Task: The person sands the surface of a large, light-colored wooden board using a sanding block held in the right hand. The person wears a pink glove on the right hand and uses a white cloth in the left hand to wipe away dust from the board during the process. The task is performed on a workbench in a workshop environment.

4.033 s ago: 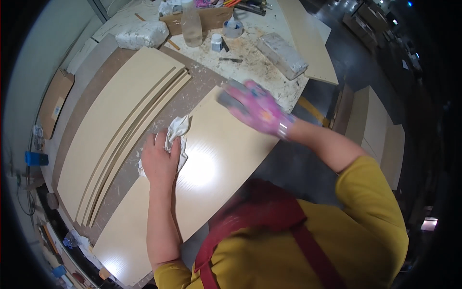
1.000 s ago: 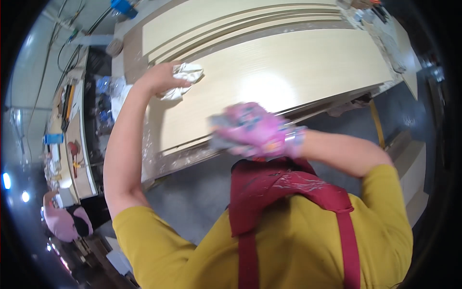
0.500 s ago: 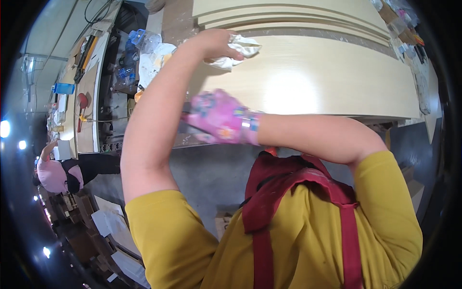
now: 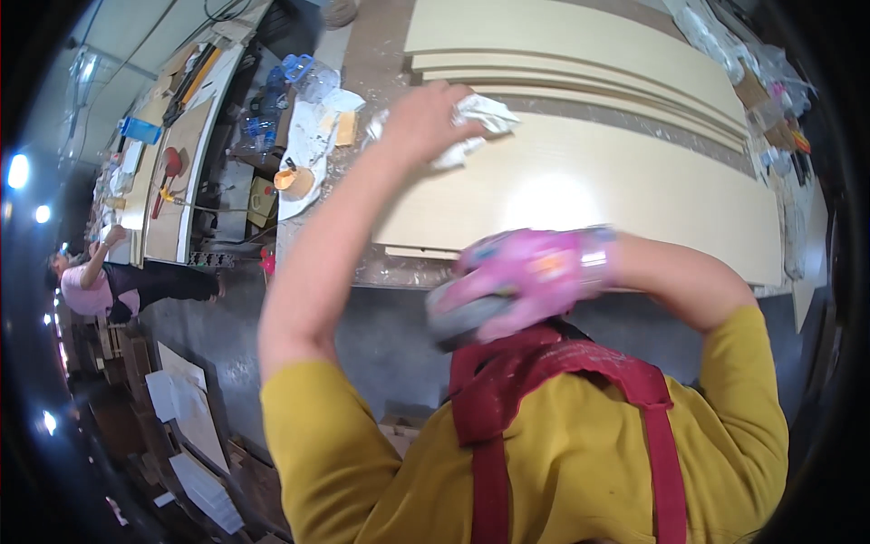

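My bare left hand [image 4: 428,122] is closed on a crumpled white cloth [image 4: 488,115], which rests at the left end of a pale wood-coloured board [image 4: 634,195]. My right hand [image 4: 535,272] wears a pink flowered glove. Its fingers wrap round a rounded grey object [image 4: 453,313], blurred by motion, whose kind I cannot make out. This hand is at the board's near edge, close to my red apron [image 4: 562,363]. The board lies flat on the workbench, its long side toward me.
Beyond the board are several stacked pale boards [image 4: 580,77]. At the left stand a clear plastic bottle [image 4: 313,77], an orange-rimmed cup [image 4: 293,181] and a yellow sponge-like block [image 4: 346,129]. Plastic-wrapped items [image 4: 779,109] line the right. A person in pink [image 4: 91,283] works at the far left.
My right hand has moved right and toward my body, and the grey object now shows in it. My left hand stays on the cloth at the board's left end. The whole view has shifted.
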The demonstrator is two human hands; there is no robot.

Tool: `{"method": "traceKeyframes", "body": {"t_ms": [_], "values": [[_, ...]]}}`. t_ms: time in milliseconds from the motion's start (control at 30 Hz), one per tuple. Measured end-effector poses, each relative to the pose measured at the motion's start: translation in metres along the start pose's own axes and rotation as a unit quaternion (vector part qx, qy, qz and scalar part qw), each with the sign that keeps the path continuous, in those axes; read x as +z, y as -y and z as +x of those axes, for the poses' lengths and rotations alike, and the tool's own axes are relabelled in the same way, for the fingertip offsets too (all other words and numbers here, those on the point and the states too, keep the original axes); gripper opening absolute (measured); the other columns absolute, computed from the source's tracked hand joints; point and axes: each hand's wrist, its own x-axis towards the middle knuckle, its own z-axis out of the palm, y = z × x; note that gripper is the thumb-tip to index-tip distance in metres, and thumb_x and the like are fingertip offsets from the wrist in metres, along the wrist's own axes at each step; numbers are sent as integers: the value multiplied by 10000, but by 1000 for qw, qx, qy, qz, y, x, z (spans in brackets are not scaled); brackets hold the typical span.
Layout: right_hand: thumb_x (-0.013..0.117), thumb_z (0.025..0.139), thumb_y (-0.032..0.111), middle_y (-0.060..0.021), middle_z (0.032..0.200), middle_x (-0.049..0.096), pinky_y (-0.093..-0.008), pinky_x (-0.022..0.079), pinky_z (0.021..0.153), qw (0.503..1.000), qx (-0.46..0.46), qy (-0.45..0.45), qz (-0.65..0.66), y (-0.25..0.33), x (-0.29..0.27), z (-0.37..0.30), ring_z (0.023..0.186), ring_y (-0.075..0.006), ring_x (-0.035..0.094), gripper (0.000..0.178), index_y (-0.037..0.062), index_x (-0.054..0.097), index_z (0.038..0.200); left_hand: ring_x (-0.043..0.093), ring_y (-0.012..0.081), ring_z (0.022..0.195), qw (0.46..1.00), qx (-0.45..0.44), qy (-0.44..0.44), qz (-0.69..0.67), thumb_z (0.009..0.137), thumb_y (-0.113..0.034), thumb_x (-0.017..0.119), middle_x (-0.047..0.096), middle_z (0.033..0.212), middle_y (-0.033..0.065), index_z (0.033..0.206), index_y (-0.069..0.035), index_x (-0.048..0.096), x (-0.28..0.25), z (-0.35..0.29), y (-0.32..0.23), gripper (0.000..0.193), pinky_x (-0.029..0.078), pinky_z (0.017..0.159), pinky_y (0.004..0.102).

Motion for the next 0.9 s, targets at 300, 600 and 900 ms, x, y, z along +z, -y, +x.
{"method": "traceKeyframes", "body": {"t_ms": [300, 600, 900], "values": [[653, 849, 392, -134, 1053, 631, -434, 516, 816, 946, -115, -133, -272, -30, -38, 76, 982, -306, 618, 446, 160, 614, 1228, 493, 358, 1195, 988, -33, 51, -145, 854, -436, 617, 556, 1268, 160, 1385, -154, 448, 59, -53, -149, 625, 368, 1026, 521], [649, 844, 308, -119, 970, 629, -450, 510, 750, 907, 102, -191, -362, -94, -118, 128, 944, -286, 614, 383, 184, 621, 1205, 579, 291, 997, 983, 10, -134, -122, 772, -391, 725, 618, 1104, 70, 1070, -111, 650, 74, -54, -154, 416, 437, 862, 439], [592, 853, 348, -121, 1020, 665, -452, 528, 797, 883, 159, -234, -374, -132, -131, 118, 955, -308, 639, 331, 188, 655, 1136, 578, 279, 940, 981, 28, -143, -132, 769, -306, 731, 571, 989, 91, 1072, -136, 629, 69, -54, -159, 363, 437, 774, 410]]}}
